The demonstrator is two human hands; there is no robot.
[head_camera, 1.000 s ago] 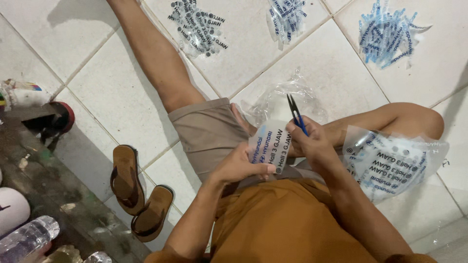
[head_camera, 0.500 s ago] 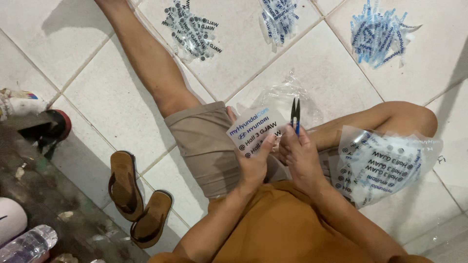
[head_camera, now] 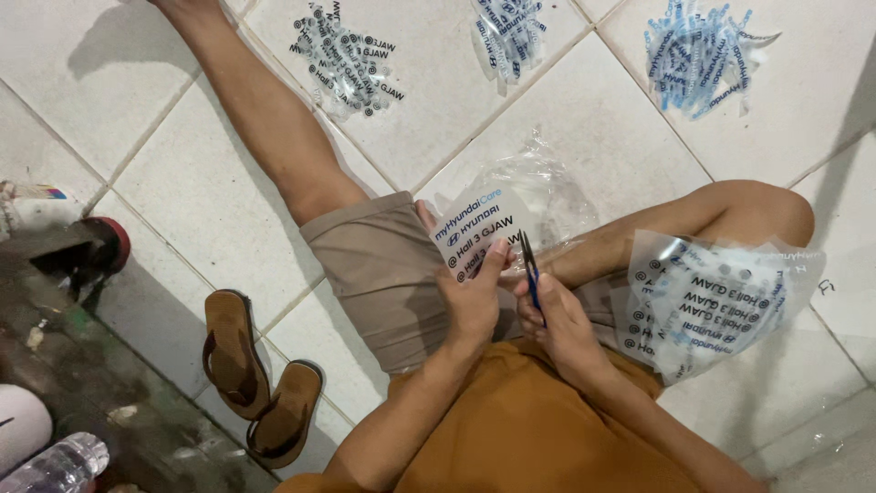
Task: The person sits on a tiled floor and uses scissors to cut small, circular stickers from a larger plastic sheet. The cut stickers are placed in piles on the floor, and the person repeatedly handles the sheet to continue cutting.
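We see a small clear sticker sheet [head_camera: 470, 233] with dark and blue print, pinched at its lower edge by the left hand [head_camera: 474, 306], the grip closed on it with the thumb on top. It stands just above the lap, over the beige shorts [head_camera: 379, 274]. Just to the right of that grip, the right hand [head_camera: 561, 324] is closed around a pair of dark tweezers [head_camera: 529, 269] with blue handles, tips pointing up and touching or nearly touching the sheet's right edge.

Against half a second ago, the sheet sits a little more upright and the tweezers lean closer to its edge; a second ago the sheet was lower and the tweezers tilted away from it.

Right of the hands, a larger stack of printed clear sheets [head_camera: 712, 306] rests on the bent leg. Beyond the grip lies a crumpled clear plastic bag [head_camera: 557, 187] on the white tiled floor [head_camera: 164, 173]. Farther out lie three loose heaps of peeled strips: a dark-printed heap [head_camera: 351, 59], a middle heap [head_camera: 506, 32] and a blue heap [head_camera: 698, 55].

Left of the grip, a pair of brown sandals [head_camera: 260, 379] lies at the tile edge beside a darker, stained floor strip [head_camera: 82, 393]. A clear plastic bottle [head_camera: 59, 466] shows in the lower left corner; we cannot tell what it holds.
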